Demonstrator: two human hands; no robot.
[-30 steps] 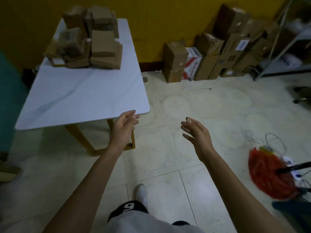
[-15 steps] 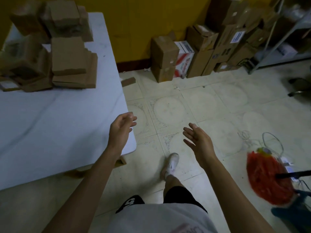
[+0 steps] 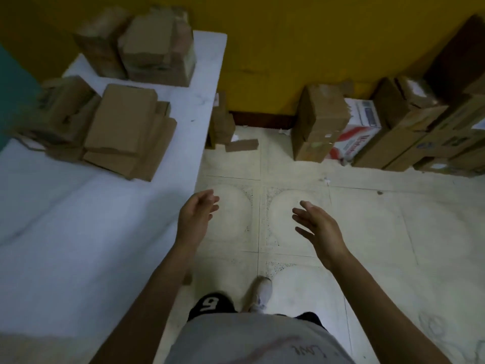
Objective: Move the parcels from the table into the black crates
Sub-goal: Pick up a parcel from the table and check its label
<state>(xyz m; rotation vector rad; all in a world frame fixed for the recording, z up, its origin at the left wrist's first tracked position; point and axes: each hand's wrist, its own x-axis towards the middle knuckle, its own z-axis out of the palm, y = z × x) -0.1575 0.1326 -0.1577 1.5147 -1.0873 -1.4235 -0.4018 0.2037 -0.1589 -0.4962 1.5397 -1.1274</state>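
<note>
Both hands empty. Left hand hangs over the near long edge of the white table, fingers loosely bent, palm inward, holding nothing. Right hand is out over the tiled floor, fingers spread and nearly straight, also holding nothing. The parcels, plain brown cardboard, sit in loose, uneven stacks at the far end of the table, well apart from both hands; a taller pile stands behind the nearest one. The black crates are not in view, so the drop-off point cannot be placed. Judged step: reach for the next parcel. Risks: the nearest stack is stepped and skewed, so lifting one box from the middle or pulling sideways could slide the upper ones off the table edge. Loose cardboard pieces lie on the floor just beside the table's far corner, a possible trip point. Dim light and blur make parcel edges hard to judge.
</note>
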